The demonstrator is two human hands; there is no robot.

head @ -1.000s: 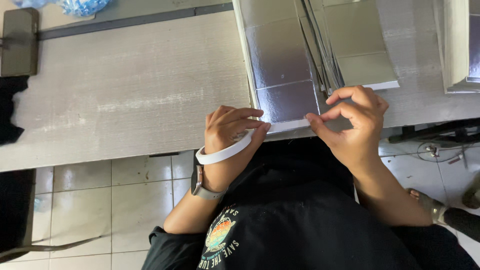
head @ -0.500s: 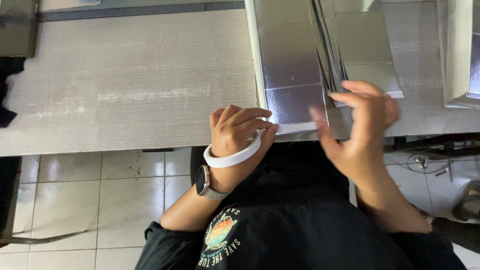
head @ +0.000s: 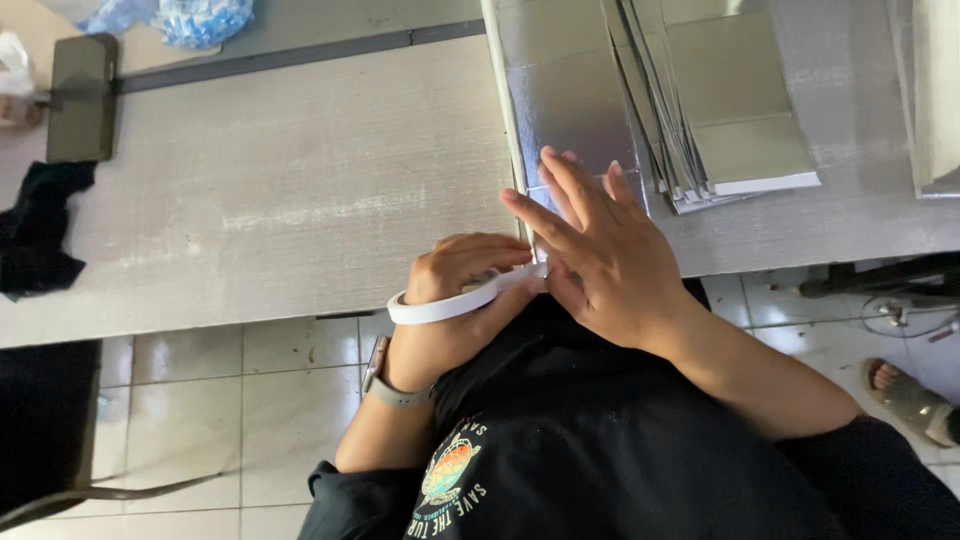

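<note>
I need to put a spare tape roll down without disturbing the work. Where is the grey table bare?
The widest bare stretch of the grey wooden table lies between the dark phone with the black cloth at its left end and the silver foil-faced sheet. Right of that sheet, the stack of silver folded cards crowds the top, and both hands work at the near edge.

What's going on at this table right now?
A person sits at a grey table. The left hand holds a white tape roll at the table's edge. The right hand lies flat on a silver sheet, pressing near its closest edge. More silver sheets are stacked beside it.
</note>
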